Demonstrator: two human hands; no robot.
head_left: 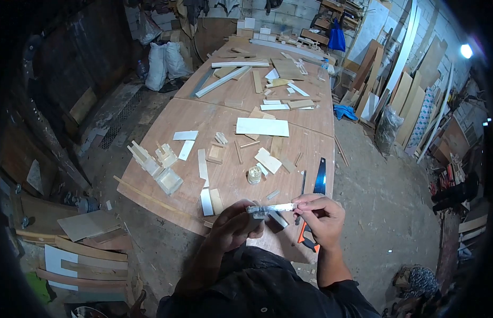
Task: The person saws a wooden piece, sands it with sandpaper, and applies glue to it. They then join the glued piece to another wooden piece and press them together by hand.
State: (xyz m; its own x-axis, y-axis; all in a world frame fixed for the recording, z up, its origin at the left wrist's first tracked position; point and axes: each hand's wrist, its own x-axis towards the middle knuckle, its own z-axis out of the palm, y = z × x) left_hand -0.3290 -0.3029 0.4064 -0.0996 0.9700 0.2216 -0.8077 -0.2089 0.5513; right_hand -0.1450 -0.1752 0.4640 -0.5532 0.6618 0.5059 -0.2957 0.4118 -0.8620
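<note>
Close to my body, above the table's near edge, both hands hold a thin whitish strip (278,208) roughly level. My left hand (231,225) is closed around its left end, where a small greyish part shows; I cannot make out what that part is. The right end is pinched between thumb and fingers of my right hand (322,213). Just below the right hand lies a handsaw's orange and black handle (305,239), with the dark blade (320,177) pointing away. A small round jar (254,175) stands beyond the strip.
The long wooden table (167,119) carries scattered offcuts, a white board (262,127) and a small wooden model (157,167) at the left. Boards and panels (410,100) lean on the right wall. White sacks (164,66) stand at the far left. Curved wood pieces (87,262) lie on the lower left.
</note>
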